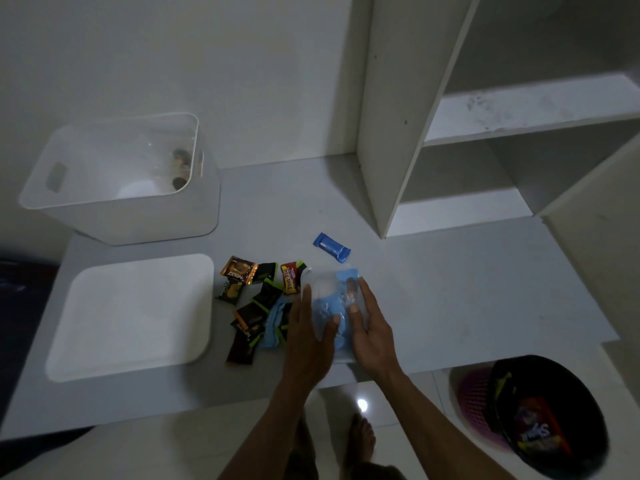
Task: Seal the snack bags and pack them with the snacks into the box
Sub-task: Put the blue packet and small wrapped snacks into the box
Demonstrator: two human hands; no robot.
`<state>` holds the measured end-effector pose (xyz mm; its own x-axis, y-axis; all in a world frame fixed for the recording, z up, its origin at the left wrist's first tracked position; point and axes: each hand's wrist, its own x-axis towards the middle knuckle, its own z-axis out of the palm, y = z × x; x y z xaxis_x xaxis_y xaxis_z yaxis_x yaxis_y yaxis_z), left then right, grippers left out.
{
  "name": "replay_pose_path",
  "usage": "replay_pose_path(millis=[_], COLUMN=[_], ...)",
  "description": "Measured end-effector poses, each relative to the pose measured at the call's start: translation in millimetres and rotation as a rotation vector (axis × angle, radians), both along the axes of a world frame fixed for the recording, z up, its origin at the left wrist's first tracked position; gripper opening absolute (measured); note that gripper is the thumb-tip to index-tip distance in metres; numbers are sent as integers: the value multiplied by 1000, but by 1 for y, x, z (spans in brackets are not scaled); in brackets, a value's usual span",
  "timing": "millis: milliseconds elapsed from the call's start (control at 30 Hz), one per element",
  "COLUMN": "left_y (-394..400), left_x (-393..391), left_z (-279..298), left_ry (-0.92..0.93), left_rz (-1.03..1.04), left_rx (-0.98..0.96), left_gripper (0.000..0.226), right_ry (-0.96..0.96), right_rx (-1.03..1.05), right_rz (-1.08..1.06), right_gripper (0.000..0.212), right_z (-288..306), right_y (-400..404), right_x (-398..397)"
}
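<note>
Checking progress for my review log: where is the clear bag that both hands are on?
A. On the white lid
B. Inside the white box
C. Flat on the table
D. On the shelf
C: both hands press the clear bag flat on the table, right of the loose snacks.

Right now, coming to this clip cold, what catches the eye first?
Both hands, left and right, press flat on a clear bag holding light blue snacks at the table's near edge. Just left of it lies a scatter of dark snack packets, with a lone blue wrapper behind. At far left stands the white box, its lid lying in front of it.
</note>
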<state>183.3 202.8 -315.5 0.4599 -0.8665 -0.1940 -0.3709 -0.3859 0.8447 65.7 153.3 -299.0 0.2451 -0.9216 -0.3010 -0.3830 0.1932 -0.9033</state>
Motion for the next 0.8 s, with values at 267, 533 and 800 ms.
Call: replay_pose_path(millis=[267, 533, 800], left_y=[-4, -17, -39], left_x=[-8, 31, 144], left_z=[31, 114, 196], left_ry=[-39, -206, -183], left_rz=[29, 165, 277], left_rx=[-42, -282, -278], left_gripper=[83, 73, 79], right_ry=[-58, -85, -155], right_rx=[-13, -170, -317], right_rz=[-1, 105, 130], right_gripper=[49, 57, 55], right_z=[23, 102, 190], right_y=[0, -30, -57], right_x=[-1, 47, 164])
